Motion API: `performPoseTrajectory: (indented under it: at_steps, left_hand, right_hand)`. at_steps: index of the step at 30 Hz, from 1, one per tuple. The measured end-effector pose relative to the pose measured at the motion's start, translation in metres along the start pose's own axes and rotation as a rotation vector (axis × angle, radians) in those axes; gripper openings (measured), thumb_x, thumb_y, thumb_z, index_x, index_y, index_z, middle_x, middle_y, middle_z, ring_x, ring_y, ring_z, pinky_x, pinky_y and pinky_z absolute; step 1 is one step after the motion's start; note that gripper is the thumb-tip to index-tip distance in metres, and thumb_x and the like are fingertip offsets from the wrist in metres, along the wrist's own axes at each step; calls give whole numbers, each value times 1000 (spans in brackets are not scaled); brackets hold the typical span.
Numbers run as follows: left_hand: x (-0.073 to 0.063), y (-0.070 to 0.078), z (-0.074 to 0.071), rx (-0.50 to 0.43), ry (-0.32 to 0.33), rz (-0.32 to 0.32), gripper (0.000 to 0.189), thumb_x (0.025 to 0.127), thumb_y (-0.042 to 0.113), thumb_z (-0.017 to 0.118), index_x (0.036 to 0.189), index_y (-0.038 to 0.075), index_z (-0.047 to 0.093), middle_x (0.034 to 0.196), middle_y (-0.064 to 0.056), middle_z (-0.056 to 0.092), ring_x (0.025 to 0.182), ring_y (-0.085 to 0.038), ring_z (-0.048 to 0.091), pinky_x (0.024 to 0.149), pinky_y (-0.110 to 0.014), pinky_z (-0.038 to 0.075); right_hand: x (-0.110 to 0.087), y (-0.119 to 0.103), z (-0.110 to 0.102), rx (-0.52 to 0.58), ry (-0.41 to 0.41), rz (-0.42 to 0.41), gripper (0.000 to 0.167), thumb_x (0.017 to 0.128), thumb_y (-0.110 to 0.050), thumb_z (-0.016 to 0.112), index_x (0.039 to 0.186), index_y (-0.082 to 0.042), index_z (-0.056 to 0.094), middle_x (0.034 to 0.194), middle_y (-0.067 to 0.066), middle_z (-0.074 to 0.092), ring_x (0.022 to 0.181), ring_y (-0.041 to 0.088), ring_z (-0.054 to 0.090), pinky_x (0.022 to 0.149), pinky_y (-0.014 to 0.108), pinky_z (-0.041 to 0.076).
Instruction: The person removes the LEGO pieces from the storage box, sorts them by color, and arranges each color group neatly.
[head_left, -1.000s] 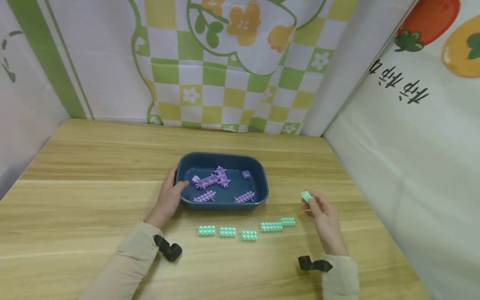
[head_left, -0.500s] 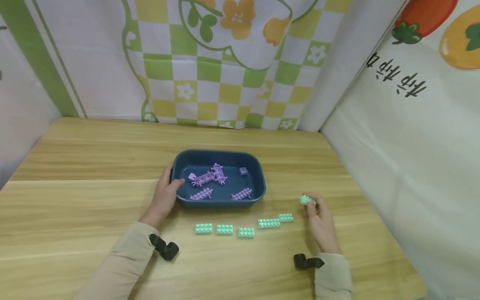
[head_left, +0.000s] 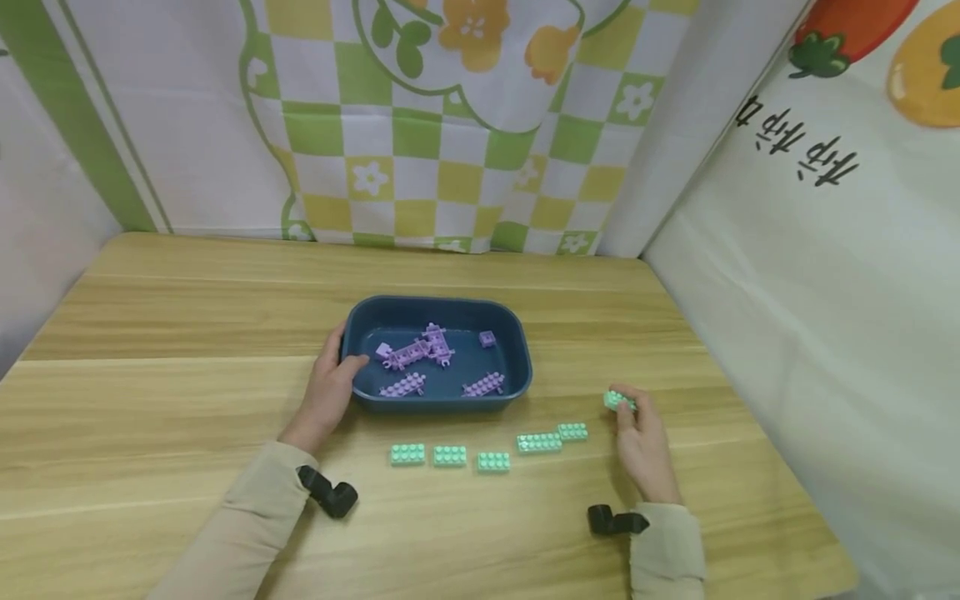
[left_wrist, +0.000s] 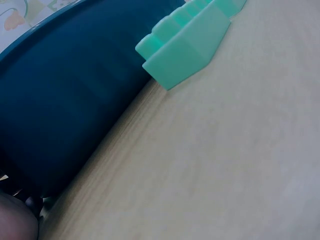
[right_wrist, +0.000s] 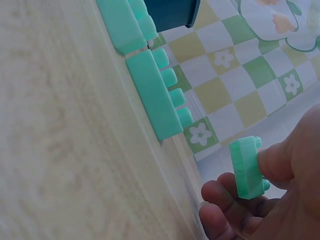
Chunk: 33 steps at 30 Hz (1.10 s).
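My left hand [head_left: 327,398] grips the left end of a dark blue plastic bin [head_left: 438,405], its thumb over the rim. Inside the bin lie several purple toy bricks [head_left: 406,385], some with small side pegs. Off to the right, my right hand [head_left: 647,446] pinches a mint green toy brick [head_left: 618,401] between thumb and fingers. That brick [right_wrist: 246,167] is held clear of the tabletop in the right wrist view, its studs towards the thumb. A long mint brick [head_left: 539,443] and a shorter mint brick [head_left: 573,432] lie touching or nearly so, nearest to the right hand.
In front of the bin, three more mint bricks [head_left: 450,456] lie spaced out in a row on the wooden table [head_left: 187,400]. A checked curtain [head_left: 465,167] hangs behind the table, and a white printed cloth [head_left: 825,275] borders its right side.
The right hand has lowered a little and turned the mint brick, so its studs now show from above. The left hand keeps its grip on the bin. The head view has shifted slightly.
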<state>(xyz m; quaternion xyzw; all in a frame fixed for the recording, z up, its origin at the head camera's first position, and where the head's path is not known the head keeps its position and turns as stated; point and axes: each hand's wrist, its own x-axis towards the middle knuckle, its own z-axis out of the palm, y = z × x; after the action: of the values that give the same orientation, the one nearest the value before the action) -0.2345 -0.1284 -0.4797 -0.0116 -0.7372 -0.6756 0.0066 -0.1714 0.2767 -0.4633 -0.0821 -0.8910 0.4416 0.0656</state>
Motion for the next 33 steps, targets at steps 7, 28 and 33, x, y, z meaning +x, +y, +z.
performPoseTrajectory:
  at_steps: [7, 28, 33]
  left_hand:
    - [-1, 0, -2, 1, 8, -2, 64, 96, 11, 44, 155, 9, 18, 159, -15, 19, 144, -34, 19, 116, -48, 21]
    - [-1, 3, 0, 6, -10, -23, 65, 98, 13, 42, 156, 13, 15, 161, -10, 15, 146, -31, 15, 116, -47, 19]
    - [-1, 4, 1, 6, -5, -23, 65, 98, 12, 43, 156, 12, 15, 161, -10, 15, 146, -31, 16, 116, -47, 19]
  right_hand:
    - [4, -1, -1, -42, -37, 12, 35, 105, -13, 30, 133, -1, 46, 139, 23, 40, 134, 40, 32, 109, 58, 27]
    - [0, -1, -2, -89, -91, 44, 37, 105, -10, 27, 136, -1, 44, 128, 24, 41, 113, 38, 46, 91, 50, 43]
    - [-1, -1, -4, -126, -83, 54, 36, 105, -12, 29, 135, -6, 48, 123, 23, 32, 108, 38, 43, 96, 58, 39]
